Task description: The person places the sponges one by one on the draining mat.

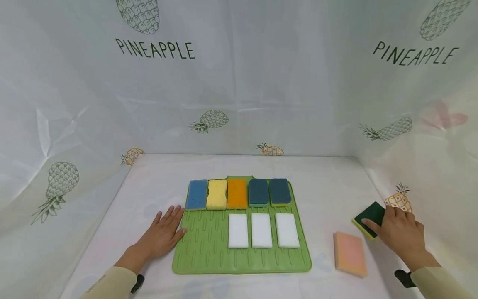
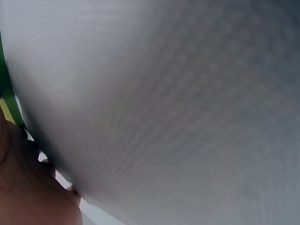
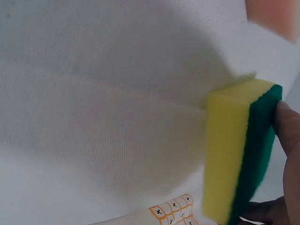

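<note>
My right hand [image 1: 403, 232] grips a sponge [image 1: 370, 218] with a dark green scouring face and a yellow body, at the table's right side. In the right wrist view the same sponge [image 3: 239, 152] stands tilted on its side, with fingers at its green face and lower end. A peach-pink sponge [image 1: 350, 254] lies on the cloth nearer me, to the left of that hand. At the left edge of a green ribbed mat [image 1: 203, 257], my left hand [image 1: 162, 234] rests palm down with fingers straight and thumb at the mat's edge. The left wrist view is mostly pale cloth.
On the mat's far row lie a blue sponge [image 1: 196, 194], a yellow one [image 1: 216, 194], an orange one [image 1: 237, 194] and two dark blue-topped sponges [image 1: 258, 192]. Three white sponges [image 1: 238, 231] form a nearer row. Pineapple-printed sheeting [image 1: 261, 83] walls the back and sides.
</note>
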The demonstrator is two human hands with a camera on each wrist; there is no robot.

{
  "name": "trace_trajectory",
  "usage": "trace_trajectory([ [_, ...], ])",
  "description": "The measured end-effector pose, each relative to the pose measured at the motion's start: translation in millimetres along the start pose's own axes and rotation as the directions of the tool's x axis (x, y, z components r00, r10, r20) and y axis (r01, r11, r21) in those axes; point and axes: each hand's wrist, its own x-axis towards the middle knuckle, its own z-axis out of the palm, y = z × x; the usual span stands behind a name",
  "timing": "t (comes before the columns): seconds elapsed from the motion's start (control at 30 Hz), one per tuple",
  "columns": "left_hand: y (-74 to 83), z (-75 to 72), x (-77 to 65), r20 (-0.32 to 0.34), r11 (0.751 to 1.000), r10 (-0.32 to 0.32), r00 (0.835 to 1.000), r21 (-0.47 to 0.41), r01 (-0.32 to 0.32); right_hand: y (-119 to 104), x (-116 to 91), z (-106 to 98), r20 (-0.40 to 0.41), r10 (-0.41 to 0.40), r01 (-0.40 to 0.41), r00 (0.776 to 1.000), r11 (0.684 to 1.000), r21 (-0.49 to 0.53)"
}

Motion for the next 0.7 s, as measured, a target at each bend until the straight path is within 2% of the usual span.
trace_trajectory([
  [0.1,1.0,-1.0,-0.1,0.005,1.0,-0.004,1.0,0.003,0.004,-2.3,-0.5,-0.5,0.026,0.033,-0.033,0.999,0.999,0.013],
  [0.23,2.4,-3.2,-0.8,0.002,1.0,0.0,1.0,0.003,0.0,-7.4,-1.8,2.1,-0.047,0.028,-0.027,0.998,0.999,0.023],
  [0.4,2.8,-4.4,-1.4,0.0,1.0,0.0,1.0,0.002,0.0,-12.5,-2.0,8.2,-0.181,-0.04,0.044,0.983,0.999,0.019],
  [0.57,2.0,-1.7,-0.1,0.017,1.0,-0.008,1.0,-0.004,0.008,-12.5,1.3,13.6,-0.196,-0.067,0.074,0.978,0.997,0.029],
  [0.7,-0.1,1.9,0.7,0.021,1.0,-0.012,1.0,0.003,0.012,-18.1,10.2,14.9,-0.253,-0.122,0.127,0.96,0.992,0.004],
])
